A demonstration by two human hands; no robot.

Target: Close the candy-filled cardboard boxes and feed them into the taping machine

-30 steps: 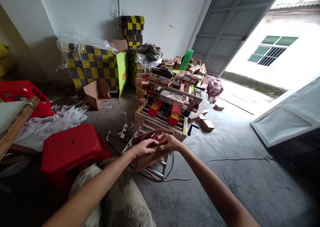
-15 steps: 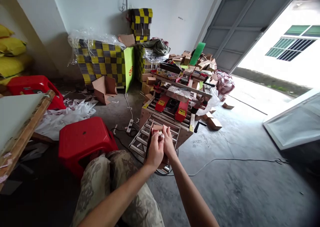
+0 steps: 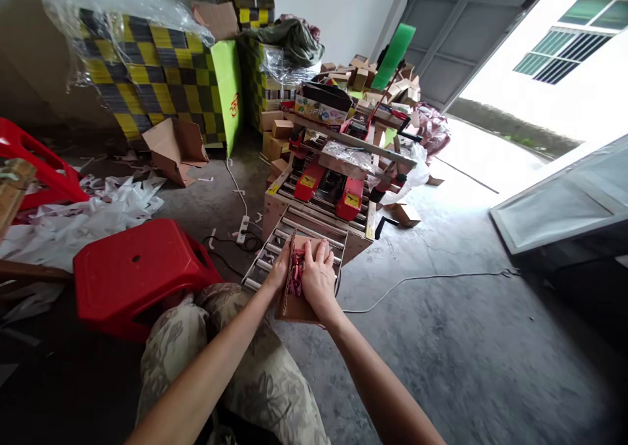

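Observation:
A small cardboard box [image 3: 297,310] sits at the near end of the roller conveyor [image 3: 314,219], its top partly open. Through the gap between its flaps show dark red and pink packets [image 3: 296,281], too small to make out in kind. My left hand [image 3: 279,269] grips the box's upright left flap from outside, its fingertips partly hidden behind the board. Flat on the right flap lies my right hand [image 3: 318,273], fingers spread and pressing on the cardboard.
Beyond the box stands a carton-sealing machine [image 3: 338,183] with red guides. A red plastic stool [image 3: 135,268] is at my left, beside scattered white strips [image 3: 112,203]. A power strip [image 3: 243,229] and cables lie on the floor. Small cartons [image 3: 360,75] are heaped behind.
My hands, earlier close together over the box holding something small and whitish, have parted: the left to the side flap, the right flat on the other flap. The view has tilted down and closer.

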